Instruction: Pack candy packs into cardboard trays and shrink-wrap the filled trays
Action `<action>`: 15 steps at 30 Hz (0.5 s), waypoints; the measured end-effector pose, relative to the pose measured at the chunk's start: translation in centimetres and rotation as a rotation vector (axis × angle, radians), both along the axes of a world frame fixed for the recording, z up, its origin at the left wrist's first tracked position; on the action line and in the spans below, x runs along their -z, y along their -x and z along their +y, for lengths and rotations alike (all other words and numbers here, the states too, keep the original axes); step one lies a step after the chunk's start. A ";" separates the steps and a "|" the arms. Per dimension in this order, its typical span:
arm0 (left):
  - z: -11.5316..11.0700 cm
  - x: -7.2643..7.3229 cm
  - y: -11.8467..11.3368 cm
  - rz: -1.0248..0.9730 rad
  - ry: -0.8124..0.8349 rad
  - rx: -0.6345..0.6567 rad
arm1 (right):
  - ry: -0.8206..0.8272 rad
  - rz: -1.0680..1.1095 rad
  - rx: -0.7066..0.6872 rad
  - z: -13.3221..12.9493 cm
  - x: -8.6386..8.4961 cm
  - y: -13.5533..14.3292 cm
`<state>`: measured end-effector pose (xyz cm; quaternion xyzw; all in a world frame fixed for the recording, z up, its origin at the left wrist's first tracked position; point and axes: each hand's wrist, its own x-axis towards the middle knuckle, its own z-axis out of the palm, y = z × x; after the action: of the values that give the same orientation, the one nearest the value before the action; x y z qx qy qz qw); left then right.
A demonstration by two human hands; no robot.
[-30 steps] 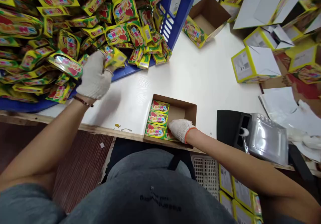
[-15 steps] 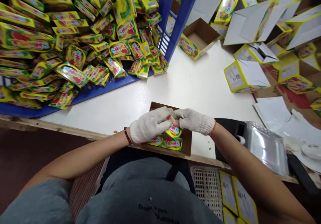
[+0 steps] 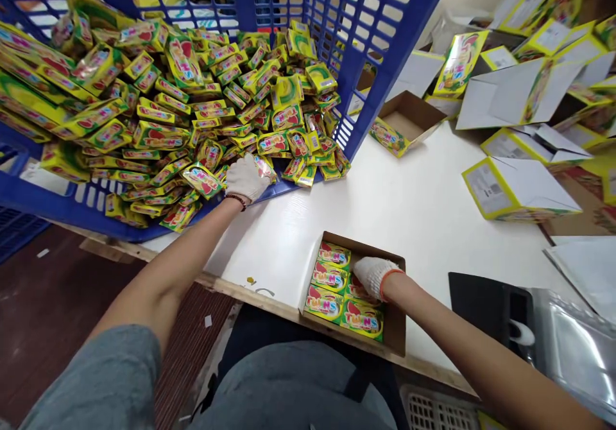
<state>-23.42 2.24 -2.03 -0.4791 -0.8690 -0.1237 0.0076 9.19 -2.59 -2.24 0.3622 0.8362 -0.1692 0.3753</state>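
Observation:
My left hand [image 3: 248,176], in a white knit glove, reaches over the front edge of the blue crate [image 3: 144,224] and touches the small yellow-green packets heaped there; its fingertips are hidden among them. In the open brown box [image 3: 397,327] near the table's front edge, several "TWINS" packets [image 3: 330,276] lie face up in two columns. My gloved right hand [image 3: 375,276] is inside this box, over a packet in the right column, with its fingers pointing down and mostly hidden. Along the box's right side, bare cardboard shows.
An open, bare-bottomed carton [image 3: 409,122] stands behind the box, beside the crate. White and yellow cartons [image 3: 520,186] are piled at the right. A black device [image 3: 486,308] and clear plastic trays [image 3: 572,340] lie at the right front. White tabletop [image 3: 308,218] shows between crate and box.
My hands have parted: the left has moved up and left to the packets at the crate, while the right has lowered into the box. The view has shifted, showing more of the crate.

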 end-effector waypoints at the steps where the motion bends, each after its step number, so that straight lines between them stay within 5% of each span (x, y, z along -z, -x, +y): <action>1: 0.7 0.1 0.0 0.009 0.005 -0.038 | 0.004 -0.017 0.011 -0.2 0.0 0.1; 4: 2.3 0.4 -0.4 0.030 -0.007 -0.135 | -0.025 -0.041 0.055 -0.8 -0.3 0.3; 8: 1.9 0.4 -0.9 -0.002 -0.047 -0.083 | -0.058 -0.016 0.104 -0.9 -1.3 -0.2; 12: -2.5 -0.3 -3.2 -0.051 -0.110 0.114 | -0.051 0.219 0.184 0.5 -3.6 -1.0; 15: -5.8 -1.3 -7.2 -0.027 -0.153 0.435 | -0.222 0.615 0.236 1.4 -6.1 -0.6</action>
<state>-16.18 -3.51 -0.73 -0.6514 -0.7334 -0.1942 0.0055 9.75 -1.14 3.91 0.4269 0.8760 -0.2207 0.0418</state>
